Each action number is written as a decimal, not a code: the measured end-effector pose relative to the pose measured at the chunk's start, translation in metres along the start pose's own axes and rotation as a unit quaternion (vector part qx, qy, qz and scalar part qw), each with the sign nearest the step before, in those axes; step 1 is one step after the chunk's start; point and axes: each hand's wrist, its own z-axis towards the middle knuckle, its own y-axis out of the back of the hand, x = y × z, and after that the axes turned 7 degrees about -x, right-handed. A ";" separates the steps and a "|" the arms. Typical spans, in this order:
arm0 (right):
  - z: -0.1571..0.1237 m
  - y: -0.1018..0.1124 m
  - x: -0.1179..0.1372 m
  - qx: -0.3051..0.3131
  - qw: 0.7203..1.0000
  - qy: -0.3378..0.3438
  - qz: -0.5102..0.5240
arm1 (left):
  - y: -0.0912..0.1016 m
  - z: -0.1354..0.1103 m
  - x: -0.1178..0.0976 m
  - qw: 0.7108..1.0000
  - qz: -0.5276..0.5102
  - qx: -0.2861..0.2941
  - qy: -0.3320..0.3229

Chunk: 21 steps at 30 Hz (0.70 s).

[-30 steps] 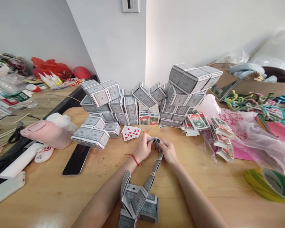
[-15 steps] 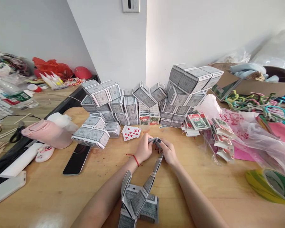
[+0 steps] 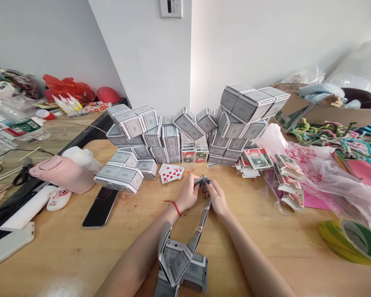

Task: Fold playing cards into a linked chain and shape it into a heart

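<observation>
Both my hands meet at the middle of the wooden table (image 3: 266, 231). My left hand (image 3: 188, 193) and my right hand (image 3: 215, 197) pinch a small folded playing card (image 3: 203, 180) between their fingertips. From that card a chain of folded grey-backed cards (image 3: 200, 225) runs toward me to a folded card block (image 3: 181, 262) lying between my forearms. A fan of red heart cards (image 3: 170, 172) lies face up just left of my left hand.
A wall of grey-backed card cubes (image 3: 185, 132) stands at the back. A black phone (image 3: 100, 206) and a pink case (image 3: 63, 173) lie at the left. Card packs (image 3: 289, 177), plastic bags (image 3: 327, 173) and a tape roll (image 3: 352, 241) crowd the right.
My hands have drawn slightly closer together around the folded card and raised it a little. Everything else on the table stays put.
</observation>
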 end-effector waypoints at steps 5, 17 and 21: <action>0.007 0.007 -0.005 -0.095 0.993 -0.016 0.069 | 0.011 0.003 -0.003 0.995 -0.098 -0.002 0.033; 0.021 0.032 -0.019 -0.387 0.919 0.001 0.076 | 0.055 0.014 0.009 0.767 -0.560 0.045 0.309; 0.021 0.034 -0.019 -0.419 0.906 0.000 0.063 | 0.060 0.015 0.013 0.725 -0.606 0.012 0.325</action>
